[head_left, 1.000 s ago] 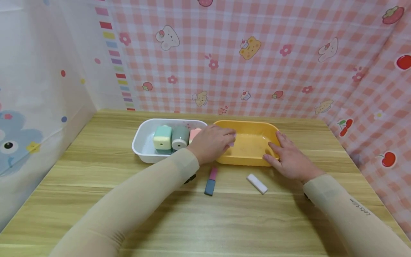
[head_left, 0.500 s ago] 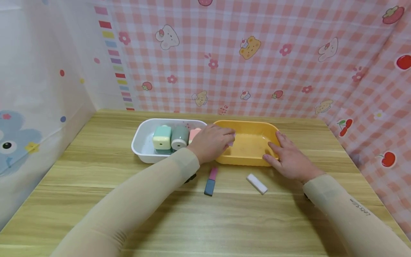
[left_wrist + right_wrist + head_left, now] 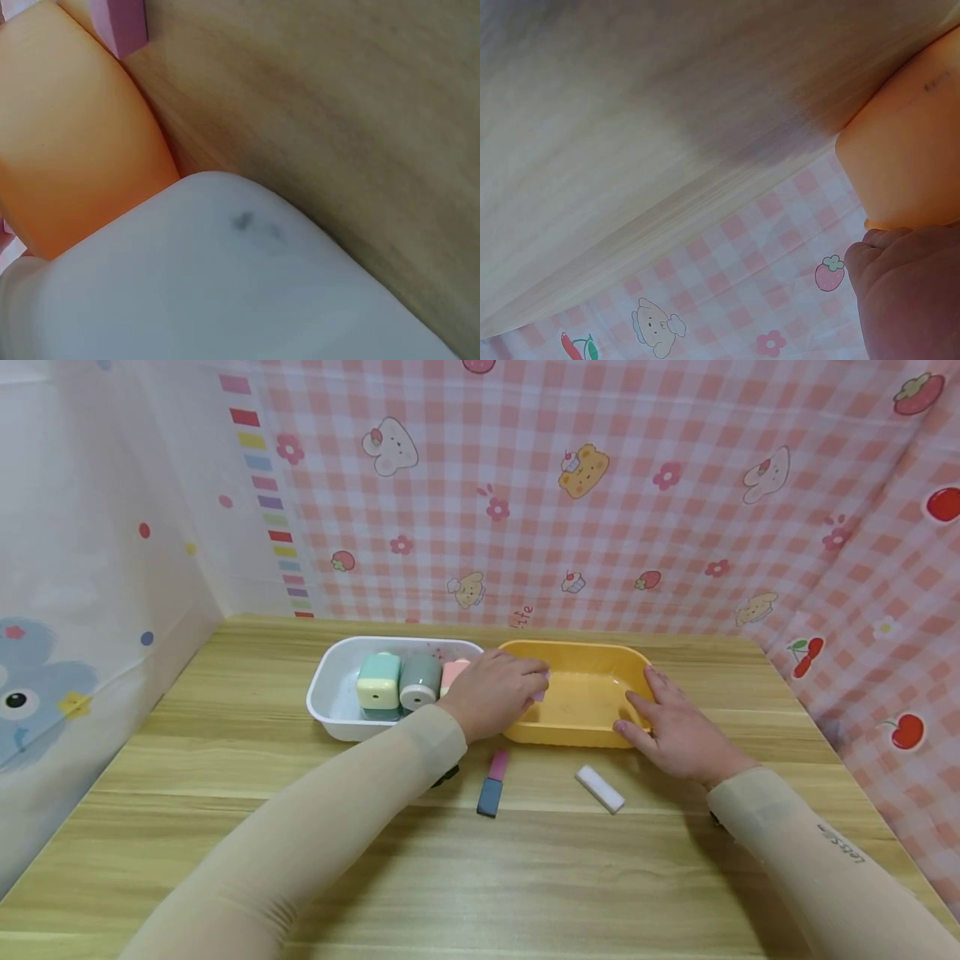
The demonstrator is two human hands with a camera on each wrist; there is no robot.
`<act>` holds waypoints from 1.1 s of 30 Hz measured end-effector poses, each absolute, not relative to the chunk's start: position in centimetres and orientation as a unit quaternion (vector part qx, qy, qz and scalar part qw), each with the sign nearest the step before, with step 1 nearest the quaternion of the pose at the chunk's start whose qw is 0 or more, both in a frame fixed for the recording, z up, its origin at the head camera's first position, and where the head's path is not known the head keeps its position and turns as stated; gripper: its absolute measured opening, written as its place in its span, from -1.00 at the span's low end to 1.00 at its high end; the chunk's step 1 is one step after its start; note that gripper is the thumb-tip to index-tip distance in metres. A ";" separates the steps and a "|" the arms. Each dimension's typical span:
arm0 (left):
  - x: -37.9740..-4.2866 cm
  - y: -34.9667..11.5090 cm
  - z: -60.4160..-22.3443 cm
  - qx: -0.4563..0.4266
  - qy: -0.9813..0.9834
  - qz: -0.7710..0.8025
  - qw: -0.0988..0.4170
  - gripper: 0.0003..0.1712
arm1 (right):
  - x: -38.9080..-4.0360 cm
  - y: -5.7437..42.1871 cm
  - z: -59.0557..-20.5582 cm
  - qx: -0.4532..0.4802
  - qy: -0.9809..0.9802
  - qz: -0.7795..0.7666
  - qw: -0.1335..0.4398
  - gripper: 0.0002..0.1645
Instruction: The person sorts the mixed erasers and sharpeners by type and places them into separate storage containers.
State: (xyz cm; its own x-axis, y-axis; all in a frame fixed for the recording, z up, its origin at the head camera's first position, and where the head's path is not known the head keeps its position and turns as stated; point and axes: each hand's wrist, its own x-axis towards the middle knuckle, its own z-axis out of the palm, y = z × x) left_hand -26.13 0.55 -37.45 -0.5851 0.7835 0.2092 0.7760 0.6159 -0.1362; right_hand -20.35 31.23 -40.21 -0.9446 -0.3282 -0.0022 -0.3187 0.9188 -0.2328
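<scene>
My left hand [image 3: 495, 695] reaches over the joint between the white tray [image 3: 320, 697] and the yellow tray [image 3: 577, 737]. Its fingertips pinch a pale lilac eraser [image 3: 542, 685] above the yellow tray's left end; most of the eraser is hidden by the fingers. My right hand [image 3: 678, 727] rests on the yellow tray's right rim, fingers extended over it and thumb at the front corner. On the table in front lie a pink-and-blue eraser [image 3: 492, 785] and a white eraser [image 3: 600, 789].
In the white tray sit a green-and-cream pencil sharpener [image 3: 379, 681], a grey one [image 3: 420, 681] and a pink one [image 3: 453, 673], partly behind my left hand. A pink checked cloth [image 3: 450, 510] hangs behind the wooden table [image 3: 525, 877].
</scene>
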 end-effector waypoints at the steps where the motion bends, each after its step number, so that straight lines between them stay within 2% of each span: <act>1: -26.2 0.6 -37.5 -0.437 -0.891 0.015 0.124 -0.72 | -20.4 31.2 -40.2 -0.167 0.979 -0.115 0.019 -0.05; 33: -26.1 0.4 -37.4 -0.416 -0.904 0.001 0.097 -0.60 | -20.4 31.2 -40.2 -0.168 0.979 -0.116 0.018 -0.04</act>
State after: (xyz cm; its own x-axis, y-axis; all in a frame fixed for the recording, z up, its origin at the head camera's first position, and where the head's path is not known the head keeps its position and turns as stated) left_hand -26.14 0.37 -37.39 -0.6354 0.7521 0.1751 0.7515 0.6544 -0.0837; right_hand -20.38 31.19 -40.22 -0.9429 -0.3331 0.0045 -0.3249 0.9167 -0.2326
